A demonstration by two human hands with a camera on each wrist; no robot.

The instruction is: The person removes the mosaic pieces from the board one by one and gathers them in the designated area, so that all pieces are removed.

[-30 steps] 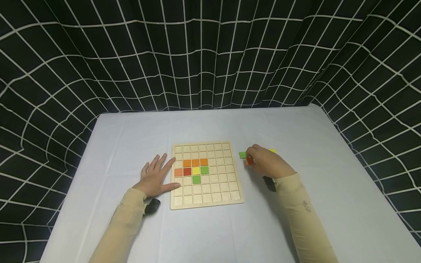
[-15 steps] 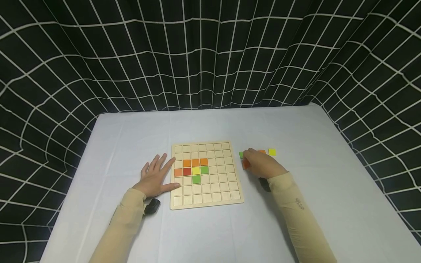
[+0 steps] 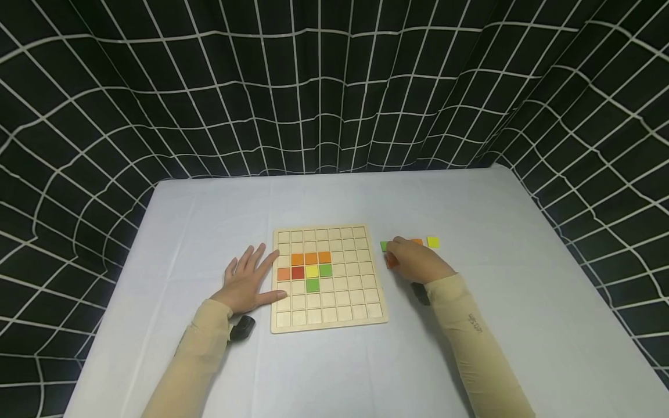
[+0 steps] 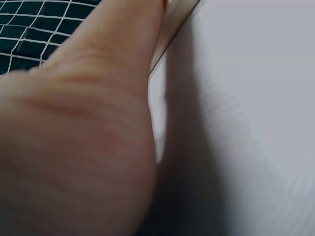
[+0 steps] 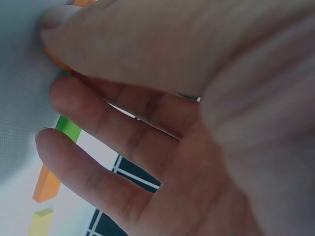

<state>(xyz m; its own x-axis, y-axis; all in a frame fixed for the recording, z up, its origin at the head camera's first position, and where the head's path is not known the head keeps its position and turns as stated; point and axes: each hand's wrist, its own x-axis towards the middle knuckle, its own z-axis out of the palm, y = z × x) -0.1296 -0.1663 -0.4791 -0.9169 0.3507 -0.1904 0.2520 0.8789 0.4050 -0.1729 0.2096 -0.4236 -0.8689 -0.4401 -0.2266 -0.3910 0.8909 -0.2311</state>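
Observation:
My right hand (image 3: 418, 260) is low over the table, right of the wooden grid board (image 3: 347, 322), and pinches a reddish-orange square tile (image 3: 391, 261) between thumb and fingers. In the right wrist view an orange edge of this tile (image 5: 58, 59) shows under the thumb; the rest is hidden. Around the hand lie a green tile (image 3: 384, 246), an orange tile (image 3: 416, 241) and a yellow tile (image 3: 432, 242). My left hand (image 3: 244, 287) rests with spread fingers at the board's left side, its thumb and index fingertip over the board's edge.
Several coloured tiles sit in the board's cells: a row of orange ones (image 3: 310, 259), a salmon one (image 3: 284, 274), a red one (image 3: 297, 273), a yellow one (image 3: 311, 271) and green ones (image 3: 312, 285). A white cloth covers the table (image 3: 324, 377). Black gridded curtains (image 3: 334, 87) surround it.
My right hand has shifted slightly left and down with the reddish-orange tile, uncovering the orange and yellow tiles behind it. The last half second shows almost no motion. The left hand stays put.

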